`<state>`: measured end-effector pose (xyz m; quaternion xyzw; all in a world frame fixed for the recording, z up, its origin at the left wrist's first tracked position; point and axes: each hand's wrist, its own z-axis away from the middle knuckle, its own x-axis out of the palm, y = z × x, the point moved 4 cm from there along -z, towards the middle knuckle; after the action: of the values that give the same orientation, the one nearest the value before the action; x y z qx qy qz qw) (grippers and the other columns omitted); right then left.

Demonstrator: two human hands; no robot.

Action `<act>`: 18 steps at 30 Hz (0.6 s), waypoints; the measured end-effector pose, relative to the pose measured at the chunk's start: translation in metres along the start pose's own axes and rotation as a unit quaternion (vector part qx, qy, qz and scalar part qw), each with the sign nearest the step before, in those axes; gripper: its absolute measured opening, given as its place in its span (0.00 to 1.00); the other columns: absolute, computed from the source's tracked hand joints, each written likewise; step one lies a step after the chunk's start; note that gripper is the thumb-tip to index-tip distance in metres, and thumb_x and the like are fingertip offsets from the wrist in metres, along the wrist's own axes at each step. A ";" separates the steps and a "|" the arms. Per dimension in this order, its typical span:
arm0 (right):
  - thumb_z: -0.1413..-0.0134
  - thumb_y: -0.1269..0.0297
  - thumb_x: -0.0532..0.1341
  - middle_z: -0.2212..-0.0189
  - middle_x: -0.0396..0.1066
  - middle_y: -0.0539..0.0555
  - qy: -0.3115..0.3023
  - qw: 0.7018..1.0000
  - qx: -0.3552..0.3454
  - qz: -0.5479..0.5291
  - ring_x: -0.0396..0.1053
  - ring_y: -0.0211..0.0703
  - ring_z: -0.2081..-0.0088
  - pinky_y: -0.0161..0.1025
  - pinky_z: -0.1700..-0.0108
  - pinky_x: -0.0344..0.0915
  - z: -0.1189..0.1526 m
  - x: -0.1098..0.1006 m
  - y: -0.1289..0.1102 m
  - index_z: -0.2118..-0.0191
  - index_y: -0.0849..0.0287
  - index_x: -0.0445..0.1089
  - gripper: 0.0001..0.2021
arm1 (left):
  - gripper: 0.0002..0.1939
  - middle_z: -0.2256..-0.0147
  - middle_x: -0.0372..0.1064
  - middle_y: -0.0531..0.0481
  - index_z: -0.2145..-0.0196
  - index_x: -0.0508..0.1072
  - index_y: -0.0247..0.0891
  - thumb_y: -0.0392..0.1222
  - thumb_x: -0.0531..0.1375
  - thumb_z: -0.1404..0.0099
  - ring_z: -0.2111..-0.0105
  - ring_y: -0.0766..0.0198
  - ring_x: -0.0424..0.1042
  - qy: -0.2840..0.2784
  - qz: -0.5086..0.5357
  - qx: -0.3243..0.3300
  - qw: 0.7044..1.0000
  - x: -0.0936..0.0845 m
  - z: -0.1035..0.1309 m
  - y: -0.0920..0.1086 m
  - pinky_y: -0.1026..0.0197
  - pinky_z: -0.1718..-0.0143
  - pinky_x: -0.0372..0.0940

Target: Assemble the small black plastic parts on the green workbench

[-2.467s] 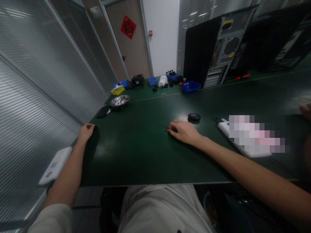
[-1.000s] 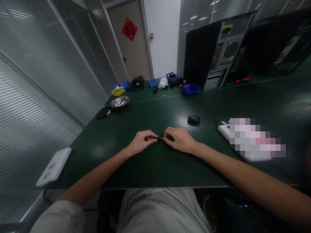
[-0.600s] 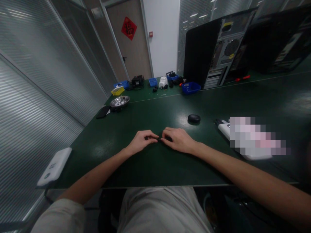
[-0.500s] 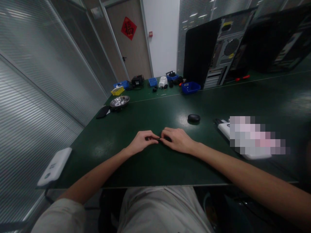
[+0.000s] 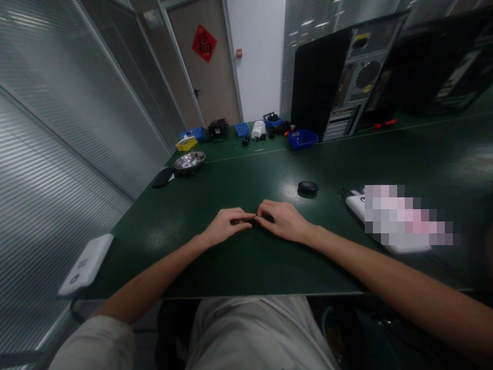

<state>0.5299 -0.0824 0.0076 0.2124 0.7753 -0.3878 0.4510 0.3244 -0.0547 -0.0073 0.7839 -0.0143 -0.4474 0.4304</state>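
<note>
A broad dark-green table (image 5: 231, 182) stretched across the room, a thin pale seam (image 5: 231, 156) crossing its top. Slatted blinds (image 5: 46, 174) lined the left side, and at the back a wooden door (image 5: 215, 92) bearing a red diamond sign (image 5: 204, 44) stood beside a white wall (image 5: 258, 67). The light was dim, with pale streaks reflected in the glass (image 5: 308, 28).

Your tabletop (image 5: 215, 267) is dark green, your sleeve (image 5: 96, 343) a pale grey-beige. You have a black oval object (image 5: 307, 187), a deep blue tray (image 5: 303, 144), a yellow tray (image 5: 187, 147) and a silvery bowl (image 5: 178, 164); the red diamond (image 5: 204, 43) bears a black character, and fine stripes pattern the blinds (image 5: 34, 139).
</note>
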 end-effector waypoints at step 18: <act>0.32 0.57 0.59 0.58 0.73 0.55 -0.038 0.992 0.073 0.097 0.69 0.42 0.66 0.38 0.67 0.54 -0.003 -0.009 0.019 0.57 0.55 0.73 0.09 | 0.15 0.51 0.72 0.45 0.44 0.75 0.41 0.42 0.57 0.25 0.51 0.56 0.69 -0.008 -0.125 0.011 0.992 -0.015 0.001 -0.001 0.53 0.48 0.65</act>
<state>0.5461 -0.0684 0.0087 0.3042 0.7029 -0.4051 0.4993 0.3147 -0.0484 0.0027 0.7808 0.0750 -0.5036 0.3621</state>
